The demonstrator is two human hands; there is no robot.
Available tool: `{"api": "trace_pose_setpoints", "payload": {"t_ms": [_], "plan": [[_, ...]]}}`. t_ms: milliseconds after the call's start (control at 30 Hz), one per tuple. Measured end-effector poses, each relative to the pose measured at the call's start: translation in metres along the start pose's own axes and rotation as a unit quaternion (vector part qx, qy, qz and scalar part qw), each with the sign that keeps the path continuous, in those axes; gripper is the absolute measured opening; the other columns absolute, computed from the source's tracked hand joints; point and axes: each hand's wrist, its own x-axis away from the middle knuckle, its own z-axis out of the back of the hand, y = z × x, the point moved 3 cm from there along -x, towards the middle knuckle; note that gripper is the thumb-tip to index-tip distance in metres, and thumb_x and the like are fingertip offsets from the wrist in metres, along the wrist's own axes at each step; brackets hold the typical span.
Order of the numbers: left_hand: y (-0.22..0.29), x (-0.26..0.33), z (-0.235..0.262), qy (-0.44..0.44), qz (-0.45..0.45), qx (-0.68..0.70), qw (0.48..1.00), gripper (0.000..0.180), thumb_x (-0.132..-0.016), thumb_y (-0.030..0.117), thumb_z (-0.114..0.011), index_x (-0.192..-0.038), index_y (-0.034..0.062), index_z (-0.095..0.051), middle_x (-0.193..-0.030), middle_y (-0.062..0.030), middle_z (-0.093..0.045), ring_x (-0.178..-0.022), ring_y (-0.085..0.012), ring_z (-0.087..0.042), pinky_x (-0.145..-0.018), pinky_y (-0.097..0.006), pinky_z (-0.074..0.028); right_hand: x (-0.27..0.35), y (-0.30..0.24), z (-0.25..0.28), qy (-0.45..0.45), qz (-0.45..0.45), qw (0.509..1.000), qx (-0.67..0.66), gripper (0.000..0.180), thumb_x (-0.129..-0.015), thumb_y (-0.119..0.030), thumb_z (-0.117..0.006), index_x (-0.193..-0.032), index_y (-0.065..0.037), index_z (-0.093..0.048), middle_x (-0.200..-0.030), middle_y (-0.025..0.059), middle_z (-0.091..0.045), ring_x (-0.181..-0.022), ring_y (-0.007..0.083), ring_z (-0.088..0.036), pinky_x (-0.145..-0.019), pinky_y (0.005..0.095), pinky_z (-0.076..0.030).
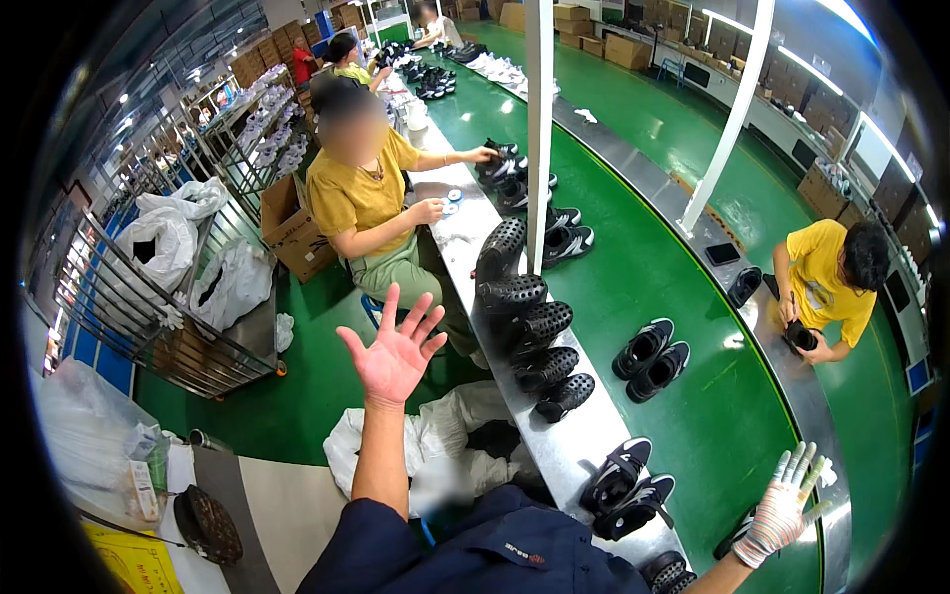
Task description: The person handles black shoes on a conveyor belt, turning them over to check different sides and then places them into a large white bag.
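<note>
My left hand [393,358] is bare and raised, palm showing, with its fingers spread and nothing in it. My right hand [778,512] wears a striped knit glove; it too is raised with spread fingers and holds nothing. Behind the gloved hand a dark shoe [730,535] on the green belt is partly hidden. Nearer my body, a pair of black-and-grey sneakers [625,480] sits at the edge of the metal bench. Several black, perforated, shoe-shaped pieces [546,368] line the bench to the right of my left hand.
A green conveyor belt [732,416] carries another black pair [650,358]. White posts [539,139] rise along the line. One co-worker [371,188] sits at the bench touching shoes; another [831,287] holds a shoe across the belt. White sacks [376,445] and a metal cage cart [178,346] stand left.
</note>
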Motion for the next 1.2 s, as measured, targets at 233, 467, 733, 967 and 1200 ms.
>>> {"api": "trace_pose_setpoints", "payload": {"t_ms": [233,467,733,967,1200], "plan": [[-0.055,0.031,0.012,0.047,0.032,0.048,0.997,0.097,-0.090,0.084,-0.046,-0.163,0.0218,-0.030,-0.155,-0.0243,-0.047,-0.141,-0.0438,-0.046,-0.110,-0.062,-0.042,-0.031,-0.009,0.102,-0.029,-0.127,0.991,-0.023,0.058,-0.106,-0.032,-0.058,-0.148,0.007,-0.047,-0.154,0.0184,-0.050,-0.131,0.0278,-0.057,-0.114,0.0424,-0.045],[-0.083,0.022,0.033,0.091,0.184,-0.138,0.969,0.049,-0.103,0.040,-0.059,-0.136,0.0041,-0.060,-0.126,-0.0192,-0.069,-0.117,-0.0340,-0.066,-0.099,-0.051,-0.053,-0.014,-0.028,0.137,-0.157,-0.227,0.961,0.020,0.045,-0.105,-0.030,-0.059,-0.137,0.002,-0.061,-0.129,0.0159,-0.070,-0.111,0.0254,-0.067,-0.100,0.0374,-0.053],[-0.128,0.024,0.031,0.238,0.211,-0.436,0.842,0.014,-0.100,0.015,-0.067,-0.103,0.0019,-0.068,-0.092,-0.0084,-0.072,-0.082,-0.0168,-0.069,-0.074,-0.034,-0.059,0.030,-0.012,0.120,-0.067,-0.201,0.977,0.031,0.040,-0.110,-0.028,-0.049,-0.129,0.002,-0.064,-0.113,0.0112,-0.068,-0.091,0.0193,-0.060,-0.084,0.0338,-0.049],[-0.238,0.080,0.004,-0.157,0.342,-0.695,0.613,0.021,-0.090,0.013,-0.073,-0.104,-0.0020,-0.069,-0.095,-0.0138,-0.070,-0.085,-0.0231,-0.069,-0.078,-0.035,-0.055,0.076,-0.020,0.149,0.010,-0.179,0.981,0.078,0.036,-0.106,-0.023,-0.053,-0.129,0.003,-0.064,-0.113,0.0150,-0.072,-0.094,0.0242,-0.063,-0.087,0.0372,-0.051],[-0.327,0.135,-0.043,-0.472,0.205,-0.642,0.569,0.036,-0.081,0.014,-0.081,-0.112,0.0028,-0.068,-0.107,-0.0143,-0.065,-0.104,-0.0363,-0.061,-0.091,-0.044,-0.051,0.143,-0.013,0.220,0.165,-0.189,0.956,0.153,0.032,-0.101,-0.023,-0.065,-0.121,0.002,-0.066,-0.104,0.0158,-0.071,-0.089,0.0243,-0.068,-0.080,0.0392,-0.058]]}}
